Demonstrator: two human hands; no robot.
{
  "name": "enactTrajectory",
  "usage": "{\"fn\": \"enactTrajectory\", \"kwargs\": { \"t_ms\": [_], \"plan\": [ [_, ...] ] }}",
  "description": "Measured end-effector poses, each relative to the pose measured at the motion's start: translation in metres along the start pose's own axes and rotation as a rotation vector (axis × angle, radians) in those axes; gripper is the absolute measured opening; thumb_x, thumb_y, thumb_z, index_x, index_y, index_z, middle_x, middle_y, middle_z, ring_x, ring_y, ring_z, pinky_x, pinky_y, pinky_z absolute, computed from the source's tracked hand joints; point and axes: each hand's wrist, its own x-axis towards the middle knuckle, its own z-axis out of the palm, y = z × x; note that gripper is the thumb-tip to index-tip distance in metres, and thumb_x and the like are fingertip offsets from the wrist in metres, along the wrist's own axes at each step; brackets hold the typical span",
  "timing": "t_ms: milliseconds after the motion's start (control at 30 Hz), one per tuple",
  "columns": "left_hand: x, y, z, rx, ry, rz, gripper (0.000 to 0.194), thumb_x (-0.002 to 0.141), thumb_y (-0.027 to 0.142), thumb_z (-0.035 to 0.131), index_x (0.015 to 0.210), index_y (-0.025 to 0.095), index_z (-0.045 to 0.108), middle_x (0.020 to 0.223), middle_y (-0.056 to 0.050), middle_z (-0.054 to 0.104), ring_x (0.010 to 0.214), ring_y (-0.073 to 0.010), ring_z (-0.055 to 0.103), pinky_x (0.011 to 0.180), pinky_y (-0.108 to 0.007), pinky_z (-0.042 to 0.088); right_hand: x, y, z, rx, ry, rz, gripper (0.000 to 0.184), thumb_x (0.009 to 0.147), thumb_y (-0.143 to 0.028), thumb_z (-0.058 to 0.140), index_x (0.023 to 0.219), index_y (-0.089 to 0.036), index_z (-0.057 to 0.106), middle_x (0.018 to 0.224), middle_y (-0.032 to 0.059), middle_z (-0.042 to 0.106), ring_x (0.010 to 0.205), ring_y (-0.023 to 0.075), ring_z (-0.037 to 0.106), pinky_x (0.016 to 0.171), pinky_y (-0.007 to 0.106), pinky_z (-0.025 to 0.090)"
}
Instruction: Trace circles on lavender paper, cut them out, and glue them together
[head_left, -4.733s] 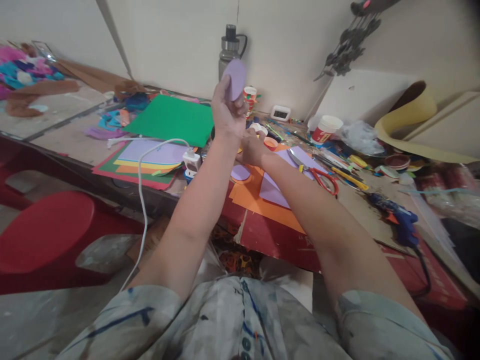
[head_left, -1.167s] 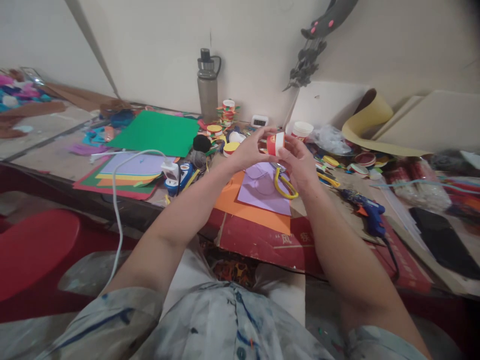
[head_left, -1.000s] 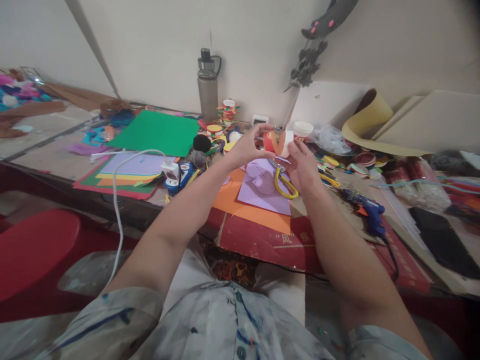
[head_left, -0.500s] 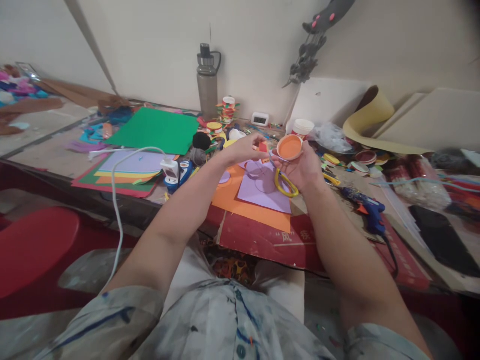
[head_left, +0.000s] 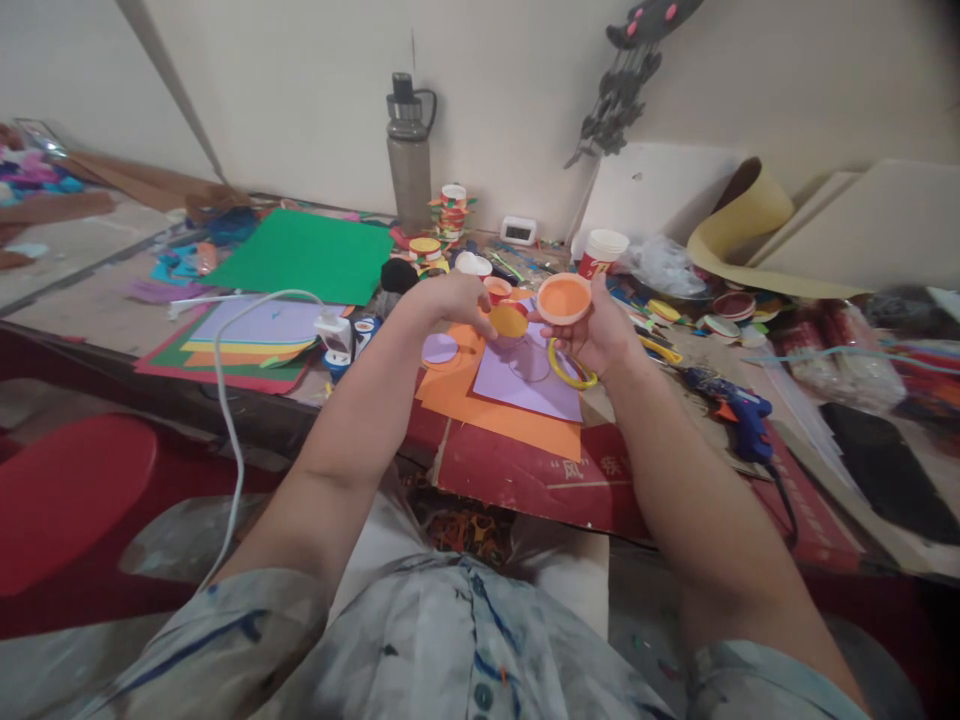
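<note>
My right hand holds a small round white cup with an orange disc face, turned up toward me. My left hand is closed, pinching a small yellow-orange paper circle just left of the cup. Below both hands lie a purple sheet on an orange sheet, a cut purple circle and yellow-handled scissors.
The bench holds a green sheet, a stack of coloured paper, a white charger with cable, a steel bottle, stacked decorated cups, a paper cup, a blue glue gun and a red stool.
The cup went from held sideways between both hands to resting face-up in my right hand. My left hand came off it and now pinches a yellow-orange paper circle.
</note>
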Motion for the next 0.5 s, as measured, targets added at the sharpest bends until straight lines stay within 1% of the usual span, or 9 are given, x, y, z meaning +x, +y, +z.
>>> {"fn": "enactTrajectory", "kwargs": {
  "t_ms": [33,67,167,200,233,300,333,433,500],
  "plan": [
    [-0.001,0.001,0.001,-0.046,0.033,-0.015,0.039,0.053,0.048,0.103,0.067,0.023,0.076,0.07,-0.002,0.067,0.088,-0.0256,0.068,0.094,-0.033,0.05,-0.001,-0.001,0.001,0.01,0.002,0.017,0.089,0.097,-0.099,0.036,0.123,-0.022,0.07,0.083,0.0123,0.082,0.06,0.0226,0.074,0.047,0.029,0.051],
    [-0.001,0.003,0.002,-0.121,0.097,-0.013,0.037,0.059,0.049,0.101,0.065,0.023,0.075,0.069,-0.002,0.067,0.09,-0.0257,0.068,0.094,-0.033,0.051,-0.002,-0.002,0.001,0.02,0.005,0.034,0.088,0.098,-0.098,0.035,0.122,-0.021,0.071,0.084,0.0123,0.082,0.061,0.0222,0.074,0.047,0.028,0.051],
    [-0.002,0.019,0.012,-0.438,0.337,0.072,0.037,0.083,0.051,0.09,0.068,0.022,0.072,0.071,-0.004,0.07,0.095,-0.0244,0.071,0.089,-0.03,0.052,-0.003,-0.003,0.003,0.04,0.0,0.04,0.088,0.099,-0.098,0.034,0.122,-0.022,0.072,0.083,0.0109,0.082,0.06,0.0218,0.075,0.046,0.028,0.052],
    [-0.002,0.026,0.017,-0.536,0.346,0.097,0.038,0.088,0.053,0.086,0.07,0.022,0.072,0.073,-0.005,0.071,0.094,-0.0235,0.071,0.087,-0.03,0.053,-0.004,-0.002,0.003,0.043,-0.005,0.032,0.088,0.099,-0.098,0.035,0.121,-0.022,0.072,0.081,0.0104,0.081,0.06,0.0219,0.074,0.046,0.028,0.051],
    [-0.002,0.033,0.021,-0.617,0.32,0.107,0.04,0.093,0.056,0.082,0.073,0.021,0.073,0.075,-0.005,0.072,0.093,-0.0224,0.071,0.084,-0.03,0.053,-0.004,-0.002,0.005,0.042,-0.01,0.025,0.089,0.098,-0.099,0.035,0.121,-0.022,0.072,0.08,0.01,0.081,0.059,0.022,0.074,0.046,0.028,0.051],
    [-0.001,0.046,0.031,-0.722,0.21,0.111,0.044,0.098,0.059,0.077,0.078,0.02,0.074,0.079,-0.005,0.074,0.087,-0.0198,0.071,0.079,-0.029,0.052,-0.005,-0.001,0.008,0.03,-0.022,0.015,0.09,0.096,-0.101,0.036,0.12,-0.022,0.073,0.078,0.0098,0.079,0.059,0.0224,0.073,0.046,0.029,0.051],
    [0.0,0.051,0.035,-0.754,0.195,0.112,0.043,0.097,0.057,0.079,0.078,0.02,0.074,0.079,-0.004,0.073,0.083,-0.018,0.069,0.079,-0.029,0.052,-0.005,-0.001,0.009,0.019,-0.029,0.011,0.091,0.095,-0.102,0.037,0.119,-0.022,0.073,0.077,0.0098,0.078,0.06,0.0226,0.073,0.047,0.029,0.051],
    [0.004,0.058,0.044,-0.867,0.239,0.067,0.031,0.093,0.042,0.086,0.08,0.018,0.072,0.078,-0.001,0.069,0.075,-0.013,0.063,0.08,-0.028,0.052,-0.005,0.0,0.008,-0.039,-0.036,-0.015,0.09,0.092,-0.104,0.039,0.114,-0.023,0.073,0.078,0.0093,0.077,0.063,0.023,0.072,0.051,0.031,0.053],
    [0.007,0.058,0.047,-0.992,0.28,-0.01,0.023,0.092,0.03,0.085,0.082,0.017,0.069,0.077,0.001,0.066,0.071,-0.0112,0.06,0.077,-0.028,0.051,-0.005,-0.001,0.003,-0.146,0.005,-0.062,0.084,0.093,-0.101,0.043,0.104,-0.023,0.074,0.078,0.0091,0.075,0.064,0.0223,0.07,0.056,0.032,0.053]
  ]
}}
